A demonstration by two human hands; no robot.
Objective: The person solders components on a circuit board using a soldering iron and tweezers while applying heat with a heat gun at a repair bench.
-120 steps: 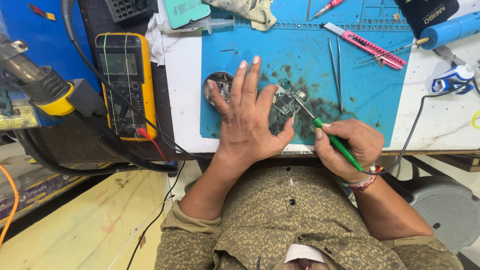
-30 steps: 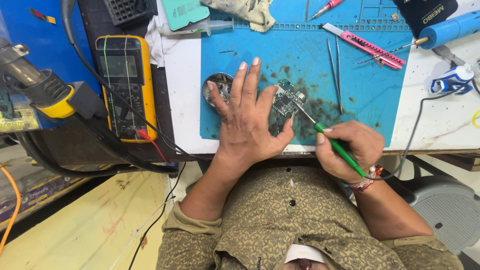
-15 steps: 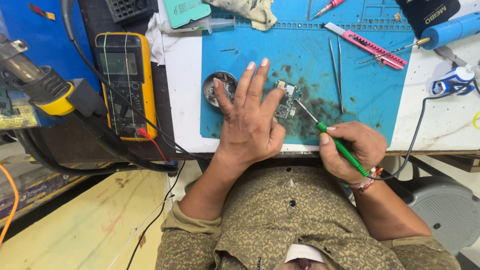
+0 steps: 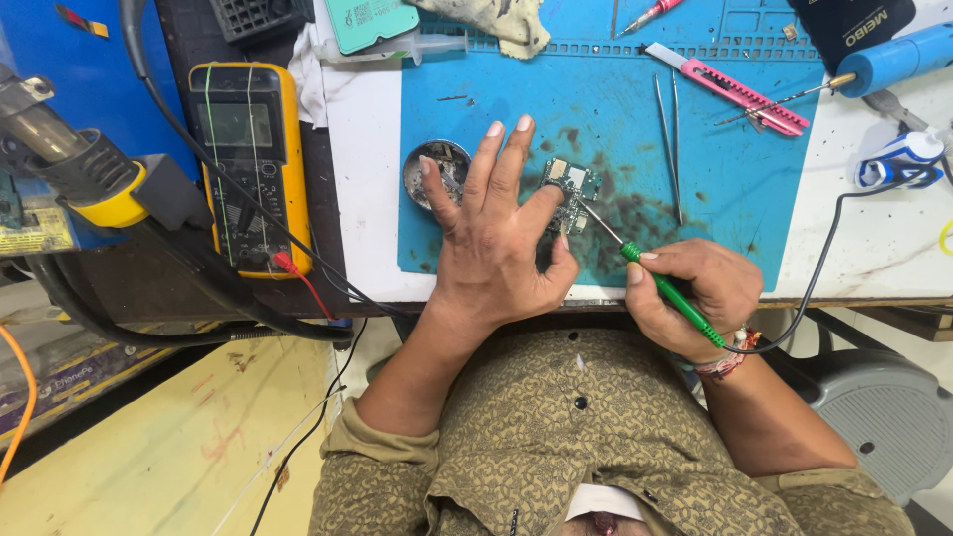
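Observation:
A small green circuit board (image 4: 570,185) lies on the blue work mat (image 4: 615,109). My left hand (image 4: 496,233) rests flat over the mat with its fingers spread, and one fingertip presses on the board's left edge. My right hand (image 4: 695,298) grips a green-handled soldering iron (image 4: 667,294) like a pen. Its metal tip touches the board's lower right side. The iron's black cord runs off to the right.
A round metal tin (image 4: 435,171) sits left of the board. Tweezers (image 4: 667,129), a pink utility knife (image 4: 730,91) and a blue tool (image 4: 893,60) lie on the mat's right. A yellow multimeter (image 4: 243,159) and a hot-air gun (image 4: 84,169) are at the left.
My left hand has shifted slightly and lifted its fingers, so more of the board shows. The soldering iron's tip stays at the board.

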